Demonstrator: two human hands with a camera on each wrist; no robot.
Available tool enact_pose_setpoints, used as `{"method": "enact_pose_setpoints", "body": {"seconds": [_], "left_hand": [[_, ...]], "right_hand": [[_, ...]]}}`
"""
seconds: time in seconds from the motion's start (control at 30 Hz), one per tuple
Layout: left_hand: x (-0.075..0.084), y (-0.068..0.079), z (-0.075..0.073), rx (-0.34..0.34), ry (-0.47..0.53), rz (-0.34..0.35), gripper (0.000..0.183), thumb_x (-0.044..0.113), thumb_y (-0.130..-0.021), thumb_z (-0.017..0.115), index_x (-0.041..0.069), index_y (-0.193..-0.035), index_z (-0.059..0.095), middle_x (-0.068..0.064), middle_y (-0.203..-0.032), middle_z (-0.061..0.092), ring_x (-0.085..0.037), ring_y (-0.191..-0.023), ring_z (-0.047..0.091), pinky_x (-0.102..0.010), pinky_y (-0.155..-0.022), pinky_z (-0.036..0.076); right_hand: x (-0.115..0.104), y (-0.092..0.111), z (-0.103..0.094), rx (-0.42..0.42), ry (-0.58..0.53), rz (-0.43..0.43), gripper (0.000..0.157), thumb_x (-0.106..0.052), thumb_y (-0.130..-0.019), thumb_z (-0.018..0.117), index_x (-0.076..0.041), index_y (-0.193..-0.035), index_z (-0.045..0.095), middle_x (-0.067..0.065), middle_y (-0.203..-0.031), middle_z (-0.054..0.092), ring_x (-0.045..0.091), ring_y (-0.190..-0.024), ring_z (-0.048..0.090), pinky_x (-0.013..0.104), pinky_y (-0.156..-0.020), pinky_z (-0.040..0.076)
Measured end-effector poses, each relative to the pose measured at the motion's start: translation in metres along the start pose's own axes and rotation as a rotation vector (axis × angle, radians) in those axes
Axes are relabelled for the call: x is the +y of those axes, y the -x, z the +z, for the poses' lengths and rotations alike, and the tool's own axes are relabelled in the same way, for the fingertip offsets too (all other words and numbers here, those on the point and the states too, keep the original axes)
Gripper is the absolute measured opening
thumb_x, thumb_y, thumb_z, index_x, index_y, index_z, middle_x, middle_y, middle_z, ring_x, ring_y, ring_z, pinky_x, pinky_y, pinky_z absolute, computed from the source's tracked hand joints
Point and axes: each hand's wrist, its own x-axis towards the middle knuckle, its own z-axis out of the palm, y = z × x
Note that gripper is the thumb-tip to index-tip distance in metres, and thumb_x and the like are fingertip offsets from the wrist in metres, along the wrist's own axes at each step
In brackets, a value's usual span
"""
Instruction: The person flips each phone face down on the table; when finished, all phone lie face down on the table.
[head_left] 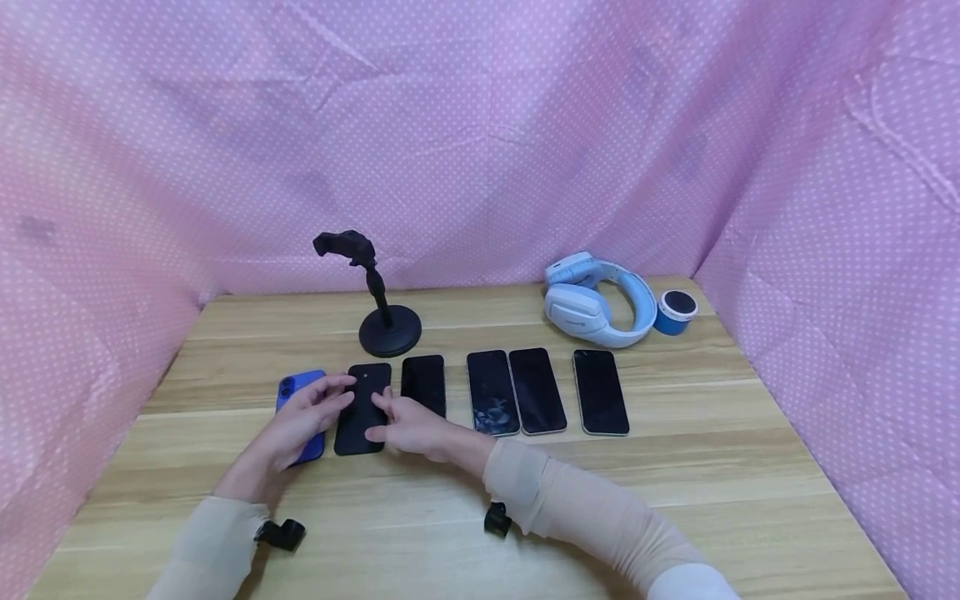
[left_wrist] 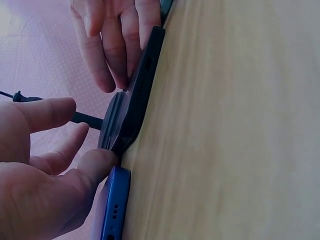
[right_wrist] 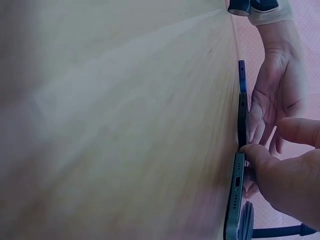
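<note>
A black phone (head_left: 362,423) lies face down on the table, its camera lens towards the far end. My left hand (head_left: 303,418) reaches over a blue phone (head_left: 311,448) to the black phone's left side. In the left wrist view, the left thumb (left_wrist: 102,162) touches that side where the two phones meet, other fingers extended. My right hand (head_left: 412,427) is at the black phone's right edge, fingers loosely bent. The right thumb (right_wrist: 255,152) rests by the gap beside the neighbouring dark phone (head_left: 424,385). Neither hand has fingers wrapped round a phone.
Farther right lie a phone with a patterned screen (head_left: 491,392), a dark phone (head_left: 537,390) and another phone (head_left: 601,392). Behind stand a black phone stand (head_left: 390,331), white-blue headphones (head_left: 577,312) and a small blue-white cylinder (head_left: 672,321). Pink dotted cloth (head_left: 480,167) surrounds the table.
</note>
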Motion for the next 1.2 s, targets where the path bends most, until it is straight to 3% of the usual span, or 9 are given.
{"method": "enact_pose_setpoints", "body": {"seconds": [0.17, 0.3, 0.43, 0.9, 1.07, 1.2], "left_hand": [[0.0, -0.001, -0.001, 0.018, 0.044, -0.003, 0.06, 0.03, -0.106, 0.057, -0.002, -0.151, 0.036, -0.02, -0.165, 0.016, -0.032, -0.152, 0.013, -0.048, -0.118, 0.025], [-0.003, -0.001, -0.003, 0.03, 0.105, -0.003, 0.059, 0.029, -0.107, 0.056, -0.003, -0.152, 0.035, -0.017, -0.161, 0.021, -0.026, -0.146, 0.025, -0.033, -0.11, 0.041], [-0.004, -0.001, -0.005, 0.03, 0.199, 0.001, 0.058, 0.025, -0.106, 0.057, -0.003, -0.151, 0.035, -0.013, -0.158, 0.024, -0.017, -0.136, 0.034, -0.021, -0.099, 0.047], [-0.005, 0.001, -0.009, 0.023, 0.293, -0.006, 0.056, 0.021, -0.107, 0.055, -0.004, -0.152, 0.033, -0.013, -0.153, 0.037, -0.005, -0.13, 0.049, -0.022, -0.102, 0.047], [-0.003, 0.003, -0.009, 0.007, 0.342, 0.001, 0.064, 0.016, -0.109, 0.049, -0.005, -0.158, 0.015, -0.014, -0.154, 0.033, 0.001, -0.123, 0.052, -0.02, -0.105, 0.043], [0.0, 0.003, -0.011, -0.01, 0.414, 0.01, 0.065, 0.01, -0.109, 0.046, -0.008, -0.158, 0.006, -0.005, -0.141, 0.05, 0.002, -0.118, 0.057, -0.021, -0.106, 0.042]], "right_hand": [[-0.002, 0.0, 0.0, 0.003, -0.007, 0.019, 0.067, -0.013, -0.099, 0.066, -0.003, -0.157, 0.033, 0.009, -0.167, 0.015, 0.014, -0.149, 0.021, 0.029, -0.12, 0.022], [-0.002, -0.001, -0.002, 0.002, -0.013, 0.031, 0.066, -0.014, -0.1, 0.065, -0.004, -0.157, 0.033, 0.008, -0.167, 0.015, 0.015, -0.149, 0.023, 0.03, -0.12, 0.023], [-0.003, 0.0, -0.003, 0.0, -0.027, 0.034, 0.066, -0.013, -0.1, 0.065, -0.004, -0.157, 0.033, 0.008, -0.167, 0.017, 0.016, -0.149, 0.023, 0.031, -0.121, 0.023], [-0.003, -0.001, -0.002, -0.009, -0.079, 0.042, 0.068, -0.013, -0.1, 0.065, -0.003, -0.157, 0.031, 0.009, -0.168, 0.015, 0.018, -0.152, 0.018, 0.032, -0.122, 0.02], [-0.003, -0.002, -0.001, -0.006, -0.088, 0.037, 0.071, -0.014, -0.1, 0.065, -0.003, -0.159, 0.027, 0.008, -0.168, 0.015, 0.019, -0.152, 0.018, 0.032, -0.122, 0.02], [-0.002, -0.001, -0.001, -0.003, -0.085, 0.023, 0.075, -0.014, -0.099, 0.067, -0.005, -0.16, 0.025, 0.005, -0.167, 0.018, 0.021, -0.152, 0.019, 0.033, -0.122, 0.019]]}}
